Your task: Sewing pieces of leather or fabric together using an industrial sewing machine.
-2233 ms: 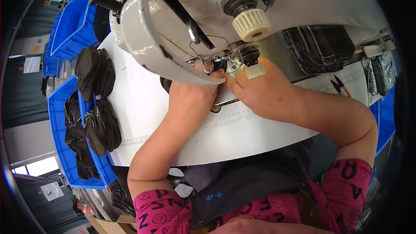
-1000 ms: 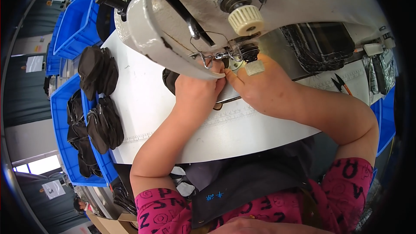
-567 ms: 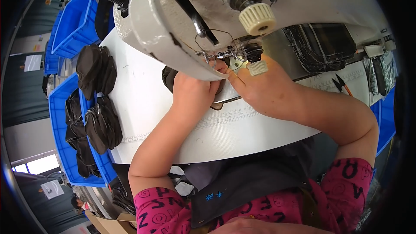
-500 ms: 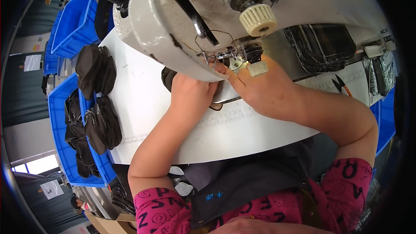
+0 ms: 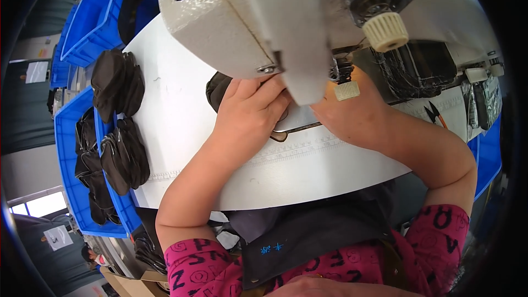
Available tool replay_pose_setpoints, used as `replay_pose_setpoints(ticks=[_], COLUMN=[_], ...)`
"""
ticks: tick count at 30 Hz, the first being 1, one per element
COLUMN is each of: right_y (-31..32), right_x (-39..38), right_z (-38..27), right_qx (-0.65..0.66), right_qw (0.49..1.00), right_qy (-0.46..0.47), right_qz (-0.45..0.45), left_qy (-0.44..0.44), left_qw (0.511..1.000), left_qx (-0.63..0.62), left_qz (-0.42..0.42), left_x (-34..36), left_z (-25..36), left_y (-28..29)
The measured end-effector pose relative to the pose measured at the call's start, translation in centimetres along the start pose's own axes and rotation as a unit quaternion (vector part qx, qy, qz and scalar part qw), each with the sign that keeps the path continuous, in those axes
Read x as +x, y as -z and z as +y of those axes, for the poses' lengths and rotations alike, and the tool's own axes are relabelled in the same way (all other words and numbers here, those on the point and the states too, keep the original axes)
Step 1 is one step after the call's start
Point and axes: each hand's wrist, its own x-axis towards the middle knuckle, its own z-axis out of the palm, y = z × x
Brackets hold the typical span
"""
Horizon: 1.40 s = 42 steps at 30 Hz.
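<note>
Head view shows left hand (image 5: 248, 111) on dark cloth (image 5: 216, 89), right hand (image 5: 356, 111) beside it, both grips impossible to tell, ruler markings (image 5: 300, 149) between the forearms (image 5: 203, 170).

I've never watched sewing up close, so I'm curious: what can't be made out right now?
All in the head view:
Any needle: hidden behind the sewing machine.
Right grip: fingertips mostly hidden by the machine.
Dark cloth: partly covered by the left grip.
Machine's top: cut off by the upper edge.

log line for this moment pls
left hand: at dark fabric, grip unclear | right hand: at sewing machine, grip hidden | snips: on white table
</note>
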Motion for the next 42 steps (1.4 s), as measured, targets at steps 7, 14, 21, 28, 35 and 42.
replay_pose_setpoints(ticks=[7, 14, 21, 28, 35, 42], right_y=[0.7, 1.5, 1.5, 0.4, 0.7, 1.6], right_x=[0.7, 0.7, 1.2, 1.3, 1.3, 1.2], right_z=[0.0, -0.2, 0.0, 0.6, 0.9, 0.7], right_qx=[0.034, -0.021, -0.005, 0.024, 0.011, -0.004], right_qw=[0.995, 0.996, 0.999, 0.997, 0.996, 0.998], right_qy=[-0.06, -0.045, -0.033, -0.03, -0.055, -0.056], right_qz=[-0.065, -0.072, 0.017, 0.065, 0.073, 0.04], left_qy=[0.0, 0.069, 0.086, 0.108, 0.136, 0.144], left_qw=[0.999, 0.993, 0.992, 0.989, 0.986, 0.979], left_qx=[-0.003, -0.077, -0.078, -0.063, -0.06, -0.089], left_qz=[-0.051, -0.057, -0.056, -0.073, -0.071, -0.11], left_x=[-0.3, -0.2, -0.2, 0.1, 0.5, 0.1], left_z=[-0.2, 0.7, 1.3, 1.9, 3.1, 3.3], left_y=[0.4, 0.6, 0.3, 0.4, -0.1, 1.1])
